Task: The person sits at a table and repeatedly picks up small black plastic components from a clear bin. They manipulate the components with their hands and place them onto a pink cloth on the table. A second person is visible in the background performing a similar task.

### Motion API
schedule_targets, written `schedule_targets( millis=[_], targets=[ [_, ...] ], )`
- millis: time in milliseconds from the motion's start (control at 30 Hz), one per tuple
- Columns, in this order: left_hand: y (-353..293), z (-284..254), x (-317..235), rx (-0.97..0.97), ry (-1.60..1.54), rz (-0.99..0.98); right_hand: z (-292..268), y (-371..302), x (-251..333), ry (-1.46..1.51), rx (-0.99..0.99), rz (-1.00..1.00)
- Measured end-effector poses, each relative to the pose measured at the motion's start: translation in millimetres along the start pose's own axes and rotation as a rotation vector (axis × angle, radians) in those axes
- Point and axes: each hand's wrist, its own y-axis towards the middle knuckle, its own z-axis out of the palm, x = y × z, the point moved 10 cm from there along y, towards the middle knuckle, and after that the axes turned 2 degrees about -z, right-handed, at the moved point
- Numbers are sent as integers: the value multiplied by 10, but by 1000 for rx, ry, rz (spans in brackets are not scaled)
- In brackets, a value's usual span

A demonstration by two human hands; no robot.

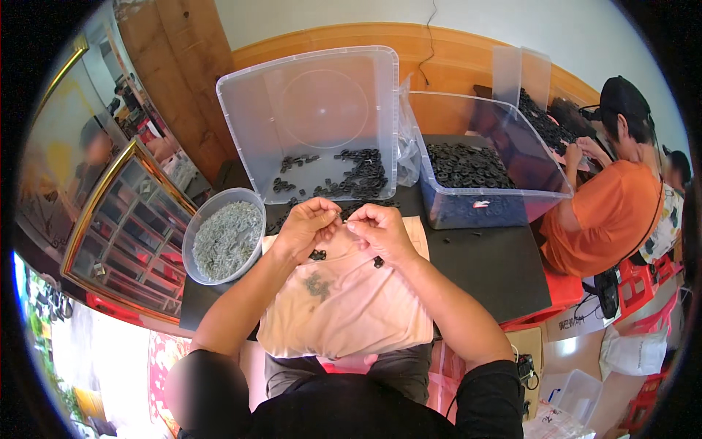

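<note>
Both hands meet over a pale peach cloth (344, 314) spread at the table's front edge. My left hand (308, 228) is closed in a pinch, and my right hand (382, 233) pinches close beside it; the fingertips nearly touch. Whatever sits between them is too small to name. One small black part (317, 254) shows just under the left hand, another black part (378, 261) under the right; whether these are held or lie on the cloth I cannot tell. Beyond the hands, loose black parts (362, 175) lie in a clear tub (311, 80) standing on its side.
On the left, a round clear bowl (260, 252) holds many tiny greyish translucent pieces (227, 238). A big clear tub (475, 214) of black ring-like parts (468, 164) stands right of the sideways one. Further right, a person in an orange shirt (610, 208) handles black parts.
</note>
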Motion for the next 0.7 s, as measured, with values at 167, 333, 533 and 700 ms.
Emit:
schedule_targets(
  millis=[167,333,533,700],
  targets=[
    [-44,-109,-43,-24,-4,1,88,-16,13,-31,92,28],
    [-87,-126,-63,-35,18,-17,180,-35,37,-118,178,29],
    [-72,-110,-101,-36,26,-5,227,-47,125,-284,219,-116],
    [-99,-79,-155,-25,11,-3,236,-51,199,-390,212,-187]
  ],
)
